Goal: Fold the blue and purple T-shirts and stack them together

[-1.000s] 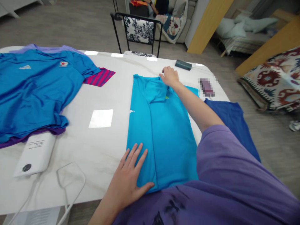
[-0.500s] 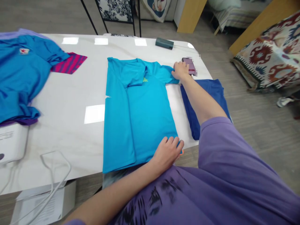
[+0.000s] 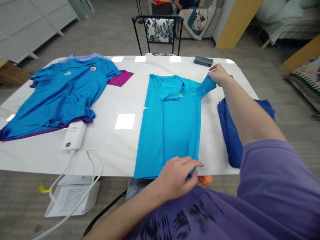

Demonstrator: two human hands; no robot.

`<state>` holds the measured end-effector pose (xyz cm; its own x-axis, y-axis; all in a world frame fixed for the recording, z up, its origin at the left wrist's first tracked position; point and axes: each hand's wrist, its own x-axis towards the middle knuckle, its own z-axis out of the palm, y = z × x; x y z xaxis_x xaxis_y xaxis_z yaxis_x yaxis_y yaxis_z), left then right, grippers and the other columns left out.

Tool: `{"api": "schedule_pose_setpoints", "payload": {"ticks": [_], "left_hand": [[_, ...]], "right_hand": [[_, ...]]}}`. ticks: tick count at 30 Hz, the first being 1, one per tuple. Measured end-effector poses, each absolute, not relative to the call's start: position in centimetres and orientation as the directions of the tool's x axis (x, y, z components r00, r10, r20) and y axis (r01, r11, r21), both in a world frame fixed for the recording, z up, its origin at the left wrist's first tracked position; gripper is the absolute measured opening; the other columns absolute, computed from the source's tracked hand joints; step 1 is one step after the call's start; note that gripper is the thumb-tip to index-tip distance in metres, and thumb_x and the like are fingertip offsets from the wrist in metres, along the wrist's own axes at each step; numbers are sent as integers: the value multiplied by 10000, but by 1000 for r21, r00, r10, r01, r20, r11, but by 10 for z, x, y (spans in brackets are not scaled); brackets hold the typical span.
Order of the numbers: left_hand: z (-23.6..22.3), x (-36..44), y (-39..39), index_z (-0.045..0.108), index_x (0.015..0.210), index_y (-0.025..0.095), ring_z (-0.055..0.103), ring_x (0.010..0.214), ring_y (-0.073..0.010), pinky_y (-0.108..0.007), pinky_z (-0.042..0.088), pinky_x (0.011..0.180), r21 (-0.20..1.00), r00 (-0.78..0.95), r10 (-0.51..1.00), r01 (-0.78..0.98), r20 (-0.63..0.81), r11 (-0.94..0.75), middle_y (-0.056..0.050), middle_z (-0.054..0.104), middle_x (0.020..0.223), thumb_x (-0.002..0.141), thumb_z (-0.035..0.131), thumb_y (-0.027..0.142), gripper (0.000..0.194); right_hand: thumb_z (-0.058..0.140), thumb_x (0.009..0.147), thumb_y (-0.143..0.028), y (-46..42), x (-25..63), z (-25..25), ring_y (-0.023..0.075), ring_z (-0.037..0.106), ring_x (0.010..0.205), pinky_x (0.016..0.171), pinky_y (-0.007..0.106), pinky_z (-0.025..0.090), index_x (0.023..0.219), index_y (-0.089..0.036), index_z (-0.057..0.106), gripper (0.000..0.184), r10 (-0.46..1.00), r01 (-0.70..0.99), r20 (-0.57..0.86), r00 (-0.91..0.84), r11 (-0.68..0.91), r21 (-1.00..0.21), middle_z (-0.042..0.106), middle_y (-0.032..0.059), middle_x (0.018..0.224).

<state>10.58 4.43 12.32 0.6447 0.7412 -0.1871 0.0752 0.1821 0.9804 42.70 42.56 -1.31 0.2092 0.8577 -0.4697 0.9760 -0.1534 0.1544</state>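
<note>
A turquoise T-shirt (image 3: 181, 126) lies on the white table with its left side folded inward over the front. At the far right of the shirt, my right hand (image 3: 220, 75) pinches the end of the short sleeve and lifts it a little. My left hand (image 3: 176, 176) is at the lower right hem by the near table edge, with a bit of turquoise cloth between thumb and fingers. Beside my right forearm lies a folded dark blue garment (image 3: 231, 140), partly covered by the arm.
Several shirts, the top one a blue T-shirt (image 3: 72, 90), lie spread at the left. A white device (image 3: 74, 136) with cables sits by them. A dark green case (image 3: 203, 61) lies at the far edge; a chair (image 3: 160, 31) stands beyond. Something orange (image 3: 205, 180) shows below the near edge.
My right hand has raised the sleeve end off the table. My left hand has closed on the hem corner. The view has swung left, showing more of the shirts there.
</note>
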Motion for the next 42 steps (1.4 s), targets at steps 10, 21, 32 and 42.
{"api": "schedule_pose_setpoints", "payload": {"ticks": [10,21,32,42], "left_hand": [[102,6,20,807,1233,311,823,1021,-183,-349,631,998,877,477,781,-45,-402,479,29,874,1185,1049,614,222,282],[51,-33,-6,778,1334,331,766,880,-249,-430,602,817,897,473,767,307,-433,318,-15,814,956,1146,588,433,286],[15,5,-17,444,1788,238,370,1752,-300,-544,329,1443,891,518,833,449,-196,-70,-88,411,1869,1153,560,583,732],[31,-6,-37,352,1838,278,317,1777,-322,-544,270,1467,841,510,838,527,-195,-125,-74,320,1908,1136,578,632,818]], "right_hand": [[601,1109,-185,487,236,-120,248,665,1218,1112,419,559,1591,32,534,533,789,999,-613,-35,14,-38,614,295,1553],[611,1106,-542,426,184,-209,357,726,1242,1131,649,628,1433,-187,692,489,728,970,-652,-211,75,-230,705,188,1445],[627,1064,-647,308,204,-136,428,591,1464,1275,665,461,1387,-275,802,523,686,950,-657,-312,234,-208,710,125,1536],[468,1089,-763,288,241,-118,383,284,1772,1464,609,214,1811,-263,456,879,669,955,-685,-291,248,-163,360,64,1877]]}}
